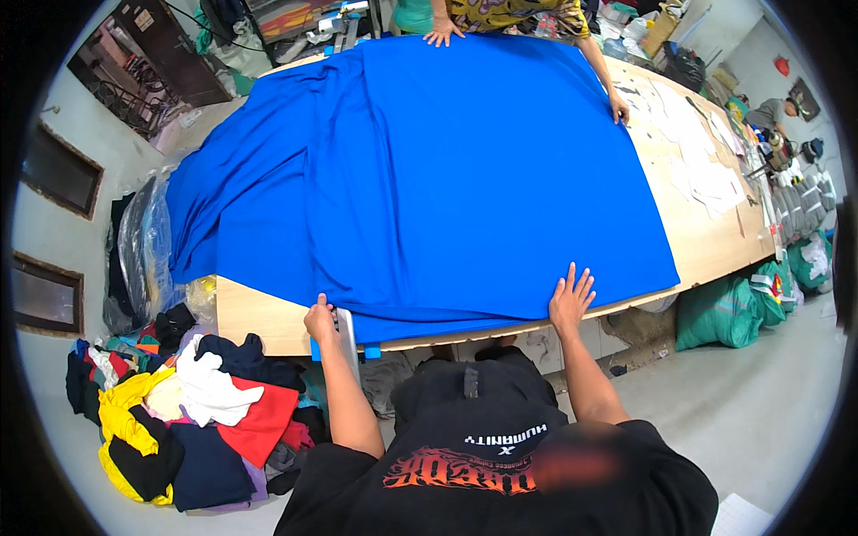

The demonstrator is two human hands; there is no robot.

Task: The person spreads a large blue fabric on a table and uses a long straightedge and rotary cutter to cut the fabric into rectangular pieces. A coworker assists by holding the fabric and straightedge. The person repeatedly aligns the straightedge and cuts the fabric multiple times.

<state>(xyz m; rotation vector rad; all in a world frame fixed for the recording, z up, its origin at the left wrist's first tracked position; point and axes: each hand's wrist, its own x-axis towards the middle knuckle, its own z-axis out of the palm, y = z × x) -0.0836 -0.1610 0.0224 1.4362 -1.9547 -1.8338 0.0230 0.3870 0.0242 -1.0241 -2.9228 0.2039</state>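
A large bright blue cloth (429, 170) lies spread over a long wooden table (259, 317), its left part hanging off in folds. My left hand (320, 320) is closed on the cloth's near edge at the table's front, with a flat grey metal piece right beside it. My right hand (570, 299) rests flat and open on the blue cloth near its front right corner, fingers spread. At the far end another person presses both hands (441, 36) on the cloth's far edge.
White paper pattern pieces (693, 152) lie on the table's right part. A heap of coloured clothes (192, 411) sits on the floor at the left. Green sacks (724, 313) stand under the table's right end. A plastic-wrapped bundle (143, 241) leans at the left.
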